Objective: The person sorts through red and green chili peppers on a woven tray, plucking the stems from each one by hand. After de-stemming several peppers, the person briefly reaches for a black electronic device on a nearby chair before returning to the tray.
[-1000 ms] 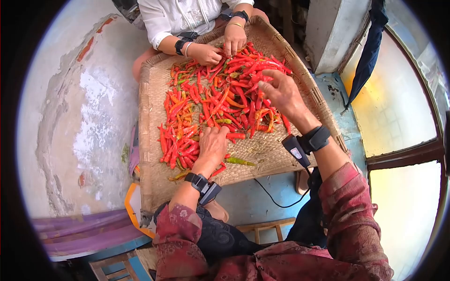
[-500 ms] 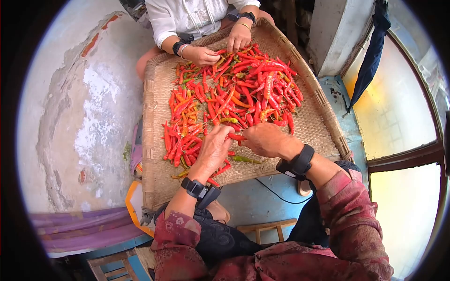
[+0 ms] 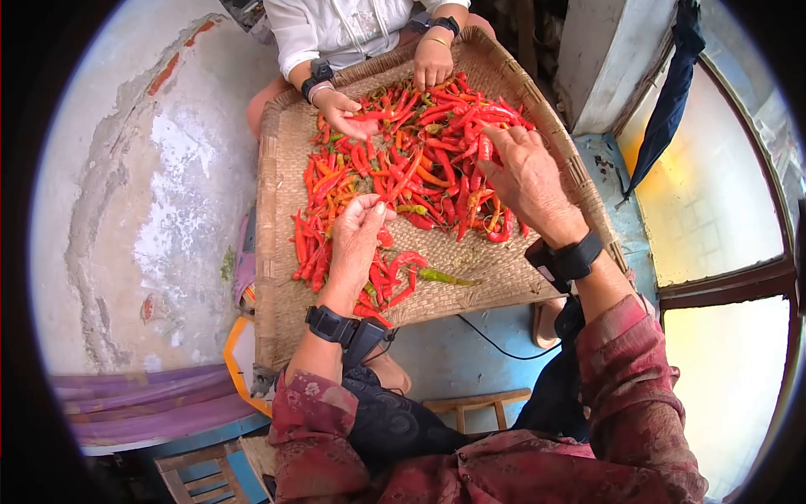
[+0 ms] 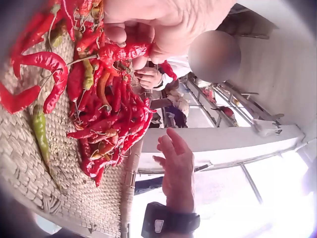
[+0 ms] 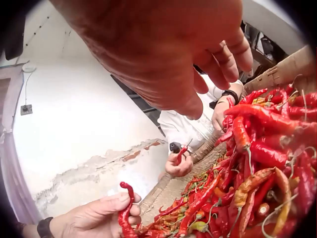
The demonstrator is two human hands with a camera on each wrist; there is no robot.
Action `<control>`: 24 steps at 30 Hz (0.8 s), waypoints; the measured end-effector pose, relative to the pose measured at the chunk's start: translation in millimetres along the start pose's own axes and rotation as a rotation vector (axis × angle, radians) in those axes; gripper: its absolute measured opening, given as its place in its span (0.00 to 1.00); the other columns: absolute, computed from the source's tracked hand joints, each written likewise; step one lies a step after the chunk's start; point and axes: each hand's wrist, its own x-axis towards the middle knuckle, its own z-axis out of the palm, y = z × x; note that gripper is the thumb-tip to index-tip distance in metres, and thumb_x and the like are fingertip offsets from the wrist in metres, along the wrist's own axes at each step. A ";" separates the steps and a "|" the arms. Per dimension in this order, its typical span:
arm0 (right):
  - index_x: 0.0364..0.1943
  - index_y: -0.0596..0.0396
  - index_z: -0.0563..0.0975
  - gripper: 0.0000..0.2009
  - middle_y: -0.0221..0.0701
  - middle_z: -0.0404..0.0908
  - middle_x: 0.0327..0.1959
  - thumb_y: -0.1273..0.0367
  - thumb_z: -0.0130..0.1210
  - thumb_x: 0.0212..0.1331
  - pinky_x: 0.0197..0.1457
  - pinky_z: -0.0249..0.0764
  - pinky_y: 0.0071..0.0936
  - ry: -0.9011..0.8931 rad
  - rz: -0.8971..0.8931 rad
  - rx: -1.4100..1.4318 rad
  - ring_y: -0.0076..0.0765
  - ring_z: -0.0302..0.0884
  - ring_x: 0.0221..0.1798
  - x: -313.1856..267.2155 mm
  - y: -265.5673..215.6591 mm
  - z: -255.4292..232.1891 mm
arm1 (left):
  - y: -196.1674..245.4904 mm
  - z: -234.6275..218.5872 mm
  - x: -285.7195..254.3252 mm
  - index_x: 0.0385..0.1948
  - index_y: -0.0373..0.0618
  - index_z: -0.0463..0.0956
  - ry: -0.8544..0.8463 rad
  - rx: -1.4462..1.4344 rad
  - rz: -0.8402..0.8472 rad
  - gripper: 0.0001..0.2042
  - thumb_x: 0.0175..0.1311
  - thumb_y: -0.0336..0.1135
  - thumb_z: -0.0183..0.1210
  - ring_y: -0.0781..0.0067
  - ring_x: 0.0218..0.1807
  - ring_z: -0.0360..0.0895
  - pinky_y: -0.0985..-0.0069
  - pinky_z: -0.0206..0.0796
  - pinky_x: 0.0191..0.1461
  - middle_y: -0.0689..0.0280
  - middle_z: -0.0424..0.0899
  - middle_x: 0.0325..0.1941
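My left hand [image 3: 357, 244] is over the near left part of the woven tray, thumb and fingers pinching a wrinkled red chili pepper [image 5: 126, 215]. That chili also shows in the left wrist view, between thumb and fingers. My right hand [image 3: 531, 185] hovers above the right side of the big heap of red chilies [image 3: 445, 168], its fingers loosely bent and holding nothing. In the right wrist view the same hand [image 5: 168, 54] spreads over the heap. Below my left hand lie more red chilies [image 4: 47, 67] and a green chili [image 3: 445, 276].
Across the tray [image 3: 264, 277] sits a person in a white top [image 3: 336, 34]; one of their hands [image 3: 344, 113] holds a red chili, the other touches the heap. A folded dark umbrella [image 3: 667, 101] hangs by the window at right. A wooden stool [image 3: 474, 403] stands below.
Both my hands met at a red chili half a second ago. My right hand has since moved away to the heap, while my left has lifted slightly. The other person's hand has turned palm up.
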 end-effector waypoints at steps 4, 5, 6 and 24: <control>0.43 0.65 0.77 0.17 0.44 0.80 0.32 0.62 0.58 0.59 0.40 0.74 0.37 -0.681 0.280 0.750 0.47 0.79 0.34 -11.9 -45.8 5.5 | -2.1 6.2 0.3 0.47 0.44 0.70 -0.108 -0.258 -0.038 0.10 0.68 0.34 0.54 0.84 0.34 0.74 0.83 0.67 0.38 0.66 0.80 0.38; 0.42 0.65 0.78 0.17 0.44 0.80 0.29 0.62 0.58 0.60 0.38 0.74 0.36 -0.731 0.226 0.745 0.47 0.79 0.32 -15.7 -51.1 9.3 | -1.4 9.5 -0.8 0.47 0.44 0.69 -0.118 -0.295 -0.034 0.10 0.68 0.34 0.55 0.83 0.35 0.75 0.83 0.67 0.38 0.66 0.80 0.39; 0.42 0.64 0.78 0.17 0.44 0.80 0.27 0.62 0.58 0.60 0.37 0.74 0.36 -0.781 0.168 0.738 0.47 0.79 0.31 -20.7 -55.4 15.1 | 0.1 13.2 -2.6 0.47 0.45 0.69 -0.126 -0.334 -0.027 0.10 0.68 0.34 0.55 0.82 0.36 0.76 0.83 0.68 0.39 0.66 0.79 0.40; 0.29 0.56 0.78 0.09 0.43 0.80 0.28 0.64 0.58 0.55 0.39 0.76 0.45 -0.598 0.218 0.065 0.52 0.80 0.36 0.7 -0.6 -17.2 | -32.8 38.9 -16.5 0.40 0.40 0.73 -0.309 0.480 0.143 0.08 0.63 0.31 0.57 0.77 0.33 0.76 0.77 0.69 0.38 0.65 0.82 0.34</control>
